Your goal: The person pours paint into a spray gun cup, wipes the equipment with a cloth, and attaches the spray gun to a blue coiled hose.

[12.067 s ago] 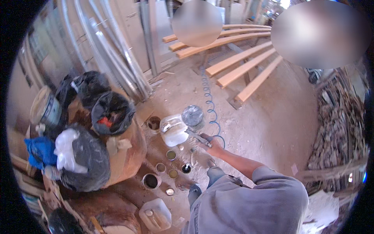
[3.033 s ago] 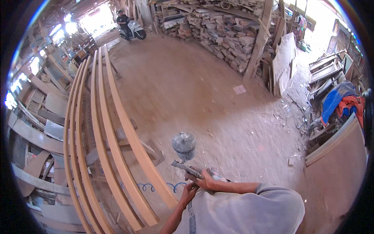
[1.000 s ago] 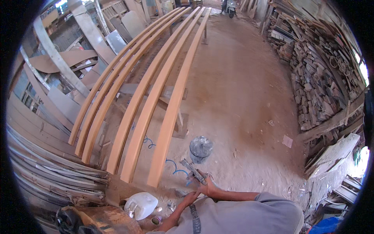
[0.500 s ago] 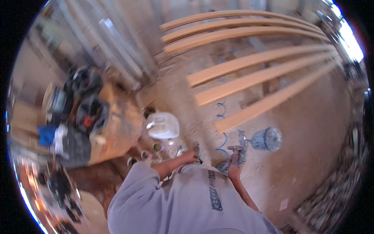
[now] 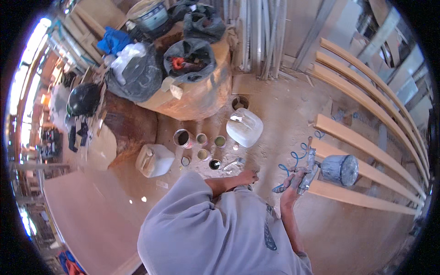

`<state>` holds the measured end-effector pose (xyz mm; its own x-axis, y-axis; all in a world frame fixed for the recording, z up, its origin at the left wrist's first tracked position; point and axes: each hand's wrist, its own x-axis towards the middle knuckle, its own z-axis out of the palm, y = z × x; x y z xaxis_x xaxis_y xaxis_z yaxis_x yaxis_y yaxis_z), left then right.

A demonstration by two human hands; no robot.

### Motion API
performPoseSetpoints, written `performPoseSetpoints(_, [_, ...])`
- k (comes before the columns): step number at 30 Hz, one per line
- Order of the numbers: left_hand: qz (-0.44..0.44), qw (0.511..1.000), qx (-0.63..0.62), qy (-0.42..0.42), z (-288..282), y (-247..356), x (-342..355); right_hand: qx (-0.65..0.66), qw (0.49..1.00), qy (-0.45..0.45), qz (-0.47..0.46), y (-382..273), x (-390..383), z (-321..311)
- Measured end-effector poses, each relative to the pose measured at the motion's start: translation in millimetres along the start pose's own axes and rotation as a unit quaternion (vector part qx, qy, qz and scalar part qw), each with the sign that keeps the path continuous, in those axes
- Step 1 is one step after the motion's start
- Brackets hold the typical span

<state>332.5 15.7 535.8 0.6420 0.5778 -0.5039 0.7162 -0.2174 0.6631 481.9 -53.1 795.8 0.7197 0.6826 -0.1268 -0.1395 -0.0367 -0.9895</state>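
My right hand [image 5: 292, 182] is wrapped round the handle of a paint spray gun [image 5: 310, 170], its grey paint-stained cup [image 5: 339, 170] pointing to the right. A coiled blue air hose [image 5: 300, 155] runs behind the gun. In front of my body, my left hand [image 5: 247, 177] is curled closed; whatever it may hold is hidden. Just left of that hand stand several small open cans, among them one with dark contents [image 5: 215, 164] and one with greenish contents [image 5: 220, 140]. A white plastic jug [image 5: 244, 128] sits beyond them.
Long wooden boards [image 5: 362, 140] lie raised in two groups on the right. A second jug [image 5: 155, 160] stands at left, near a big rounded brown block [image 5: 201, 103] bearing black bags [image 5: 190, 59]. Metal profiles [image 5: 261, 36] lean at the back. A pale panel [image 5: 87, 215] lies lower left.
The view has swung left, so the boards now sit farther right and the cans and second jug show clearly. The spray gun stays in my right hand; my left hand remains near my body.
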Motion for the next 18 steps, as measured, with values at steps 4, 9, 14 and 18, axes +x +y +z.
performPoseSetpoints(4, [0.048,0.999,-0.008,0.006,3.8,-26.3,16.3,0.016,0.998,-0.043,-0.051,-4.0,19.6,25.2])
performPoseSetpoints(9, [-0.044,0.997,0.056,0.019,-9.9,-56.8,1.1,0.047,0.993,-0.064,-0.089,-25.7,42.9,61.2])
performPoseSetpoints(14, [-0.1,0.993,0.05,0.032,-50.4,-63.7,-61.1,0.045,0.993,-0.041,-0.101,-34.6,76.9,89.8])
performPoseSetpoints(18, [-0.192,0.981,0.008,-0.001,-14.6,-119.4,-75.9,0.021,0.996,-0.057,-0.063,-32.7,84.8,95.2])
